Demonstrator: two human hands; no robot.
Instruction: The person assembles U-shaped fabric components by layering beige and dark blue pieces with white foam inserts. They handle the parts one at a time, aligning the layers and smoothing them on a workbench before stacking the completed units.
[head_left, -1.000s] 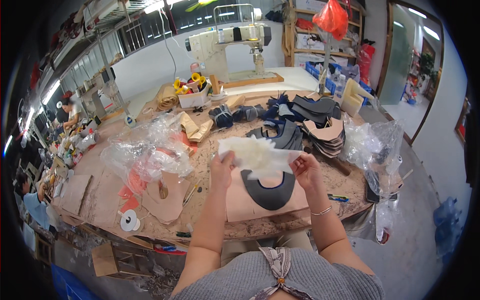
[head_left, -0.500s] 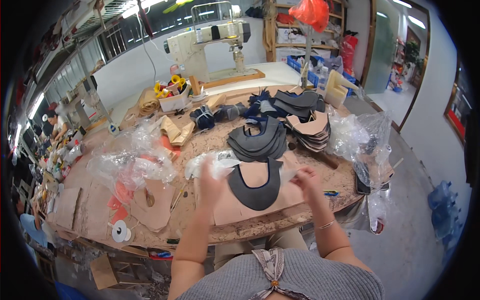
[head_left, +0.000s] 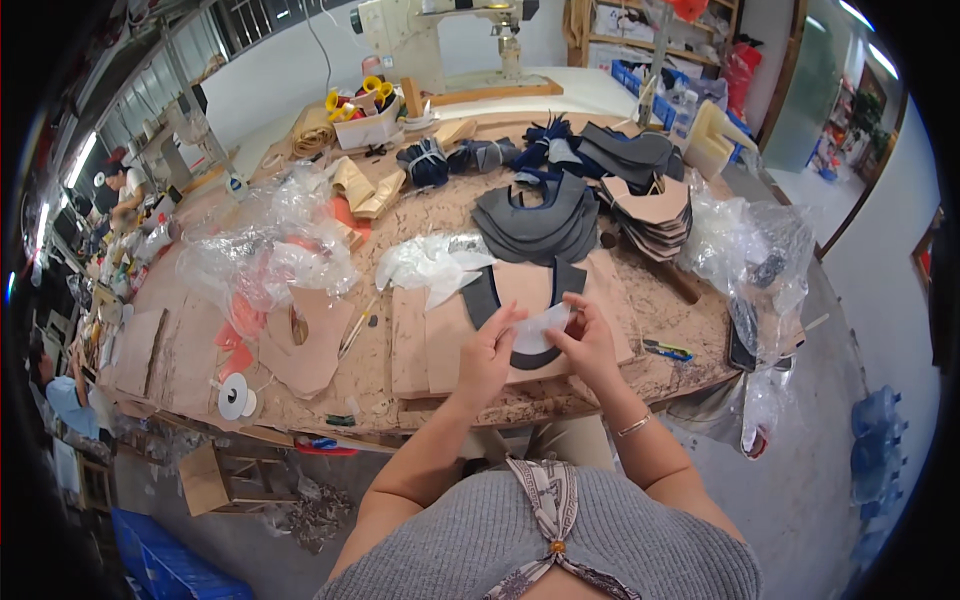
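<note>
A small translucent white sheet [head_left: 541, 329] is stretched between my two hands, low above the table's near side. My left hand [head_left: 488, 352] pinches its left end, and my right hand [head_left: 590, 345] grips the right end between thumb and fingers. Directly below lies a dark grey U-shaped piece [head_left: 571, 282] with a navy inner edge, its curve toward me and partly covered by the sheet and hands. That piece rests on flat tan boards [head_left: 440, 350]. Crumpled white translucent sheets [head_left: 428, 266] lie just left of it. Beyond is a stack of similar grey pieces [head_left: 540, 225].
Clear plastic bags [head_left: 270, 235] spread over the table's left, more [head_left: 760, 245] at the right. Tan-topped pieces [head_left: 650, 215] are stacked back right. A cutter [head_left: 667, 350] lies right of the boards, a white spool [head_left: 237, 397] near the left edge. A sewing machine [head_left: 410, 40] stands behind.
My left hand has come right, from beside the white sheets to over the U-shaped piece. My right hand has moved left with the white sheet, which both hands now hold. The view has tilted down.
</note>
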